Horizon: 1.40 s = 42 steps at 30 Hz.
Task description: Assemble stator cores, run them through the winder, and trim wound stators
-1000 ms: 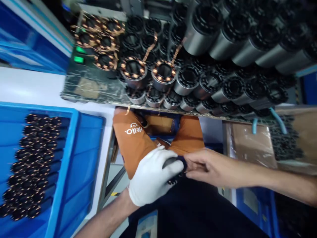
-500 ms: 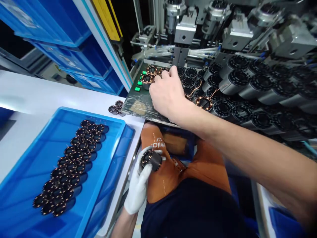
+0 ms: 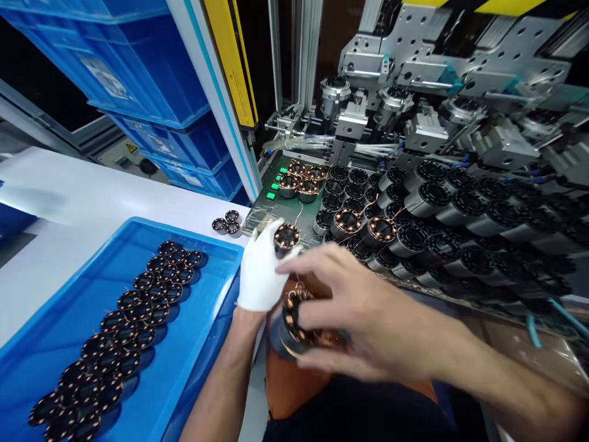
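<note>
My left hand [image 3: 264, 270], in a white glove, holds a black ring-shaped coil part [image 3: 286, 237] upright near the front edge of the machine plate [image 3: 269, 212]. Close to it, my bare right hand [image 3: 340, 307] has its fingers around a second, blurred coil part [image 3: 294, 316] above my lap. Several copper-wound rings [image 3: 309, 189] stand on the plate beside green lit buttons [image 3: 271, 196]. Two more copper-wound rings [image 3: 381, 229] sit among dark metal cylinders [image 3: 432, 196] to the right.
A blue tray [image 3: 202, 245] with rows of coil parts lies at the left. Three loose coil parts [image 3: 231, 216] stand on the white table [image 3: 83, 202]. Blue crates [image 3: 151, 67] are stacked behind. Machine clamps [image 3: 352, 120] line the back.
My left hand has risen from my lap to the plate's edge with a coil part. My right hand has come back from the plate and now holds a coil part. The view has shifted.
</note>
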### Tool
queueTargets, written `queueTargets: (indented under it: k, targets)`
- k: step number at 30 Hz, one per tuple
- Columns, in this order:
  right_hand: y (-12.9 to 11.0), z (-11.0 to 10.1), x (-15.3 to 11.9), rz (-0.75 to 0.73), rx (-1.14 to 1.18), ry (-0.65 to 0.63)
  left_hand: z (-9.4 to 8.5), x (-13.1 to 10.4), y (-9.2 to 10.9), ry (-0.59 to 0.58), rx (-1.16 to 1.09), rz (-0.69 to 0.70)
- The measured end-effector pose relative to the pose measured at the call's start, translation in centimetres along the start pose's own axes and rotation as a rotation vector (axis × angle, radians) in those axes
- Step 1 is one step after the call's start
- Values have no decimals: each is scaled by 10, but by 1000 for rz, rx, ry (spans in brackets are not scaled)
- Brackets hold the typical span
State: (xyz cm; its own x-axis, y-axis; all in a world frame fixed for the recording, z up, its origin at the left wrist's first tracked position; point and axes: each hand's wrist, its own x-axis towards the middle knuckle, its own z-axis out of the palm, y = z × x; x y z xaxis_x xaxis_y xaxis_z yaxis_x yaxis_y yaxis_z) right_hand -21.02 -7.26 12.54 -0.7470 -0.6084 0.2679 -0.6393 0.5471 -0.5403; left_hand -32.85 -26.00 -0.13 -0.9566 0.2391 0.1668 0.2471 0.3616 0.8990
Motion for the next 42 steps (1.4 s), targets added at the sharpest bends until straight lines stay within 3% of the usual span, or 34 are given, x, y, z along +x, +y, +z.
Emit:
queueTargets:
  k: [2,4,6,8,9,11,13,15,18,21,24,27,29,31,33,35,36,39,40,42]
  targets:
    - [2,20,-39,80,106,-99,10,26,2,-25,84,84]
    - [5,41,-79,235,209,-139,12,32,5,-16,192,168]
    - [8,57,-119,440,278,-154,8,11,8,44,321,268]
    - [9,68,-153,648,303,-118,7,-32,11,52,393,324]
    - [9,72,-166,730,297,-84,10,-58,13,-23,345,288]
    - [8,76,-182,818,260,-32,27,-107,19,-367,140,36]
    - [7,75,-184,806,208,-24,56,-144,26,-721,-178,-232]
    - [7,70,-176,746,160,-9,84,-162,35,-792,-437,-411]
    - [9,54,-164,628,149,91,101,-159,49,-634,-563,-477]
    - [14,36,-163,465,70,173,85,-143,60,-474,-539,-461]
    - [19,25,-173,311,-170,232,67,-134,71,-489,-546,-460]
    - [20,21,-183,225,-219,289,65,-131,78,-523,-545,-418]
    - [16,23,-184,250,-23,354,72,-133,79,-546,-521,-377]
    - [8,31,-179,328,377,479,83,-136,79,-572,-543,-357]
    - [0,43,-169,406,879,659,96,-141,78,-576,-709,-378]
    - [-7,55,-161,414,1183,766,107,-145,81,-515,-991,-428]
    - [-10,60,-160,378,1179,758,112,-145,83,-466,-1137,-460]
    - [-14,65,-172,219,812,567,117,-131,88,-285,-1365,-571]
    - [-15,64,-180,211,723,534,117,-123,87,-209,-1353,-556]
    - [-15,58,-195,335,677,551,113,-108,82,-113,-1172,-376]
